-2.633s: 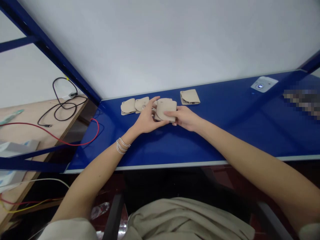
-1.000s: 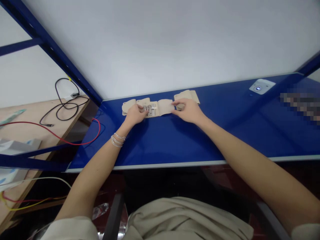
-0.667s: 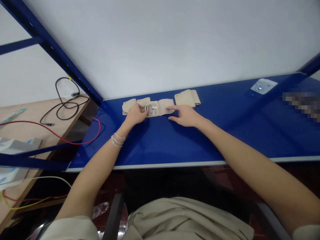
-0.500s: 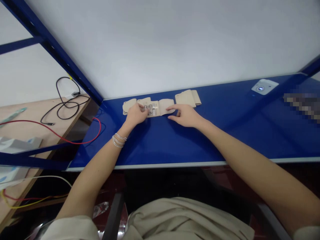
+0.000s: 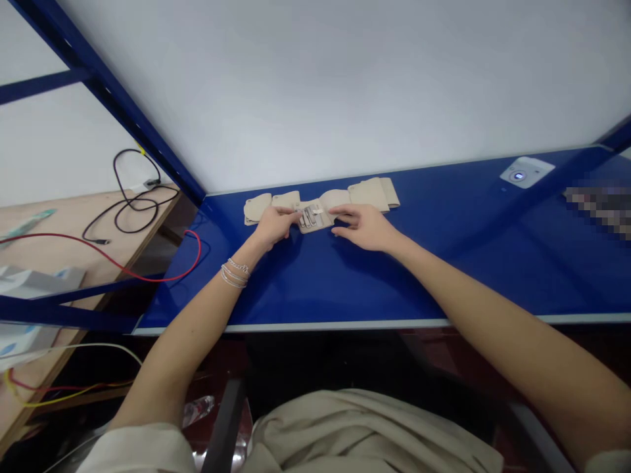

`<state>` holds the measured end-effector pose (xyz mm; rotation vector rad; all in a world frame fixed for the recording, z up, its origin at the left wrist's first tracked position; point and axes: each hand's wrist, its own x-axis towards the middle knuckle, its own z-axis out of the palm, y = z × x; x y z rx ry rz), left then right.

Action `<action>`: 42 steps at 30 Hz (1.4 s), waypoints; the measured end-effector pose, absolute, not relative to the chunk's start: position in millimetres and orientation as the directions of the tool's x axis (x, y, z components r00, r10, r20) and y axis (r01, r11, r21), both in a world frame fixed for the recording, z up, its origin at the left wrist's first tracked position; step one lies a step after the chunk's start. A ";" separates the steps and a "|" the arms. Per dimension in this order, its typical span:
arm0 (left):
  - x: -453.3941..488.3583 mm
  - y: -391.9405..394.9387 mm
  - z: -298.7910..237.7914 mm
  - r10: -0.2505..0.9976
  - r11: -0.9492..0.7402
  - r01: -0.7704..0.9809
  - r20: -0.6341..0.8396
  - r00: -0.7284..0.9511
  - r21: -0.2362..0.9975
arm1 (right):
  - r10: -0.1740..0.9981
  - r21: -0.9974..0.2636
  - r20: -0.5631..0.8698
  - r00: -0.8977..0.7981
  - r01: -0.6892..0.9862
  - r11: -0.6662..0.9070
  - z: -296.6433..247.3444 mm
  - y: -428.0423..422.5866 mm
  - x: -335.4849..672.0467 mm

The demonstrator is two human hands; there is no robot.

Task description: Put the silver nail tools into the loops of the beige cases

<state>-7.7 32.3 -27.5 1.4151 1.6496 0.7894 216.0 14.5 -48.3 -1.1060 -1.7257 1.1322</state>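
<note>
the left hand rests with its fingertips on an opened beige key pouch near the middle of the frame, though i cannot tell whether it grips the pouch or only presses on it. the right hand is open, its fingers spread just beside the pouch's right side. small metal key hooks show inside the pouch. other beige pouches lie at its left and a folded pouch at its right, on a glossy blue tabletop. the pouches lie close together, so a careless slide could drag a neighbour along, and a loose hook could snag a fingertip or the flap.
</note>
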 end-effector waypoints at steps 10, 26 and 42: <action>-6.5 29.6 -22.6 0.970 0.207 0.519 -0.245 0.004 0.829 | 0.947 -0.986 0.043 -0.318 0.141 0.092 -33.8 7.7 216.4; -10.5 22.8 -26.5 0.875 -0.128 0.513 -0.147 0.462 0.849 | 0.932 -0.687 0.362 0.022 0.682 0.251 -21.0 10.6 230.2; -12.3 15.8 -13.7 0.724 -0.193 0.509 -0.228 0.651 0.839 | 0.860 -0.769 0.104 -0.500 0.508 0.389 -27.5 5.3 223.3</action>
